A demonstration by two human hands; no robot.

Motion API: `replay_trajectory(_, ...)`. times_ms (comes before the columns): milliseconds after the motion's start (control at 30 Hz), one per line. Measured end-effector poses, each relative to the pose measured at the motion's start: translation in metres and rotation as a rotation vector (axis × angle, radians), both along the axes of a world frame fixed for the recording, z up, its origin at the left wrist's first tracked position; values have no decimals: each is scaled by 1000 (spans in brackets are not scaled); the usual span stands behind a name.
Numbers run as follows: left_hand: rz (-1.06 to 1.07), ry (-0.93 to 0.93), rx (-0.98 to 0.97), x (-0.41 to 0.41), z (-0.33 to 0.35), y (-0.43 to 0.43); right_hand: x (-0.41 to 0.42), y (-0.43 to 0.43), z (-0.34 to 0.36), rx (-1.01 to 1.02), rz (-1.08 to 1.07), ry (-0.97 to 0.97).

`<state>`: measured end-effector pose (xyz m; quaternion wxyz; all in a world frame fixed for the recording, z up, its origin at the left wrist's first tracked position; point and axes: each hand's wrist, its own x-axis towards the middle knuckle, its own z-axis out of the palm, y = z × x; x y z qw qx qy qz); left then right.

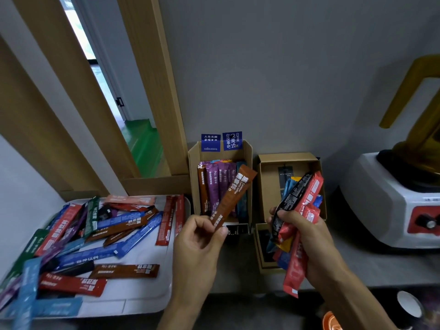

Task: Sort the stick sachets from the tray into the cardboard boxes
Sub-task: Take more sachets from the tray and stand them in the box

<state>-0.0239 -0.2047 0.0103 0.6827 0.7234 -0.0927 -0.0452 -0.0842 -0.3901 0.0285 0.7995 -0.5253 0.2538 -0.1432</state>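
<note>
Well, on my far left the white tray (140,296) holds a loose heap of stick sachets (71,284). Next, my left hand (197,241) pinches the lower end of a brown sachet (234,198) that tilts up over the left cardboard box (194,167), where purple sachets (215,184) stand upright. My right hand (307,236) grips a bundle of sachets (302,206) in front of the right cardboard box (269,186). Farthest right on the tabletop (238,270) stands a white blender (390,203).
</note>
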Motion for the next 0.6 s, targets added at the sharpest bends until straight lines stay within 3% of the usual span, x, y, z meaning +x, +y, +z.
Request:
replay_trajectory(300, 227, 37, -36, 3, 2, 9, -7, -12, -10, -11, 4, 63)
replay_trajectory(400, 315, -118, 39, 12, 30, 18, -11, -18, -12, -14, 5, 80)
replay_trajectory(533, 57, -473, 530, 55, 75, 7, -17, -24, -12, -25, 13, 90)
replay_trajectory(600, -100, -563, 705, 79, 83, -14, -20, -24, -11, -11, 25, 88)
